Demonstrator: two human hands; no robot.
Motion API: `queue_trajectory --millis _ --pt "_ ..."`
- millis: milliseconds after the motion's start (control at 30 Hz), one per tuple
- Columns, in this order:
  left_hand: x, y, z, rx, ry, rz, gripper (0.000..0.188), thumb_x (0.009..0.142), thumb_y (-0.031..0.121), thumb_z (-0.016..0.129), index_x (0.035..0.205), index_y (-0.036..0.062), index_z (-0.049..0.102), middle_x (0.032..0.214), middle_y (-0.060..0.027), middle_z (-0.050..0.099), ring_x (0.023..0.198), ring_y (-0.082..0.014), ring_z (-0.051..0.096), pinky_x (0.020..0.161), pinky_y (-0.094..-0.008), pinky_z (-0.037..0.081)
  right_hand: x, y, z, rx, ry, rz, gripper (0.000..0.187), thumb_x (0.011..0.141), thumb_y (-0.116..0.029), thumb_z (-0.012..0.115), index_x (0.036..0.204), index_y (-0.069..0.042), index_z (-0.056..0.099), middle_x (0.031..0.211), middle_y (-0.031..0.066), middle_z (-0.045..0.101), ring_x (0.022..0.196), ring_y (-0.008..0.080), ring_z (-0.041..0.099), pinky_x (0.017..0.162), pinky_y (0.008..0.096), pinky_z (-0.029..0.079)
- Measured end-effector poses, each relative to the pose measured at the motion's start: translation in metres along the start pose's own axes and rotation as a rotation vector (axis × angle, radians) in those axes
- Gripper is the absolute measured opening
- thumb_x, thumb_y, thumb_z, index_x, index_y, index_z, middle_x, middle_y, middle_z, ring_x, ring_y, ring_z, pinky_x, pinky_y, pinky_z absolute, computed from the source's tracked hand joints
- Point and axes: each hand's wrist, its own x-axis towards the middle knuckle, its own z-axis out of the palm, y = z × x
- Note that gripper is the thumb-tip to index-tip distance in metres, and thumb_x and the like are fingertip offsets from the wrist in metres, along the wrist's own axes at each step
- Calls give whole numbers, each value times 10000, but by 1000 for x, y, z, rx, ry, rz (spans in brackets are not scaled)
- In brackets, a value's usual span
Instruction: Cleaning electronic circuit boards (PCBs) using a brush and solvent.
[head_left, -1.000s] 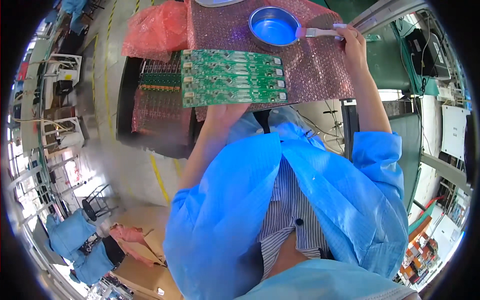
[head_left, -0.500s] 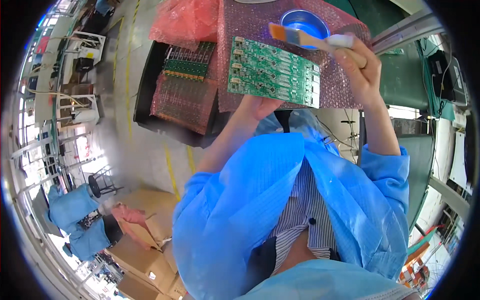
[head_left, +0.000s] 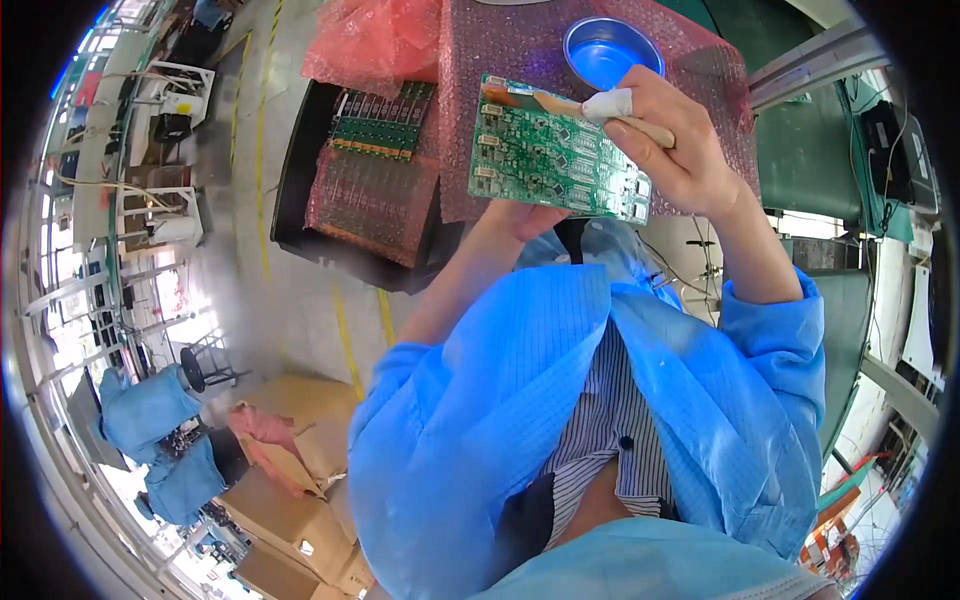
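Observation:
My left hand [head_left: 525, 217] grips a green circuit board panel [head_left: 560, 165] from below by its near edge, some of its fingers hidden under the board. The panel is tilted and carries rows of small chips and white connectors. My right hand [head_left: 680, 140] is closed round the wooden handle of a flat paintbrush [head_left: 552, 104]; a white cover wraps one fingertip. The brush's orange bristles lie at the panel's far left corner, apparently touching it. Just beyond the right hand stands a round metal bowl [head_left: 655, 58] with a bluish glow inside.
Pink bubble wrap [head_left: 460, 110] covers the work surface under the bowl. To the left, a black bin [head_left: 290, 215] holds more green boards [head_left: 375, 125] and bubble wrap. Cardboard boxes [head_left: 270, 500] stand on the floor at lower left. A metal rail [head_left: 815, 65] runs at the upper right.
The brush has moved from above the bowl down to the panel, its bristles now at the far left corner. My right hand shifted left and nearer. The panel moved slightly right.

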Motion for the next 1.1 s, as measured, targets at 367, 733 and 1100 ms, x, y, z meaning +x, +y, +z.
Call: queue_trajectory --millis 367,733,1100 --pt "1 4 -14 97 -23 -27 468 841 352 467 1205 67 397 1200 -108 463 1063 -232 488 886 -408 408 -4 -5 -19 52 -44 33 161 784 -34 511 921 42 549 728 102 467 645 211 460 556 292 359" --pt "4 5 -16 66 -42 -53 444 859 347 428 1201 65 404 1186 -111 473 1050 -243 495 867 -424 420 -1 0 -15 46 -80 -32 166 791 -18 493 928 62 542 743 100 471 650 154 452 556 256 348" --pt "-5 2 -24 130 75 22 441 855 331 444 1172 26 405 1148 -143 490 1030 -273 508 847 -448 437 -10 3 -9 368 185 447 220 838 -143 473 961 19 556 864 43 570 782 77 523 706 216 415"
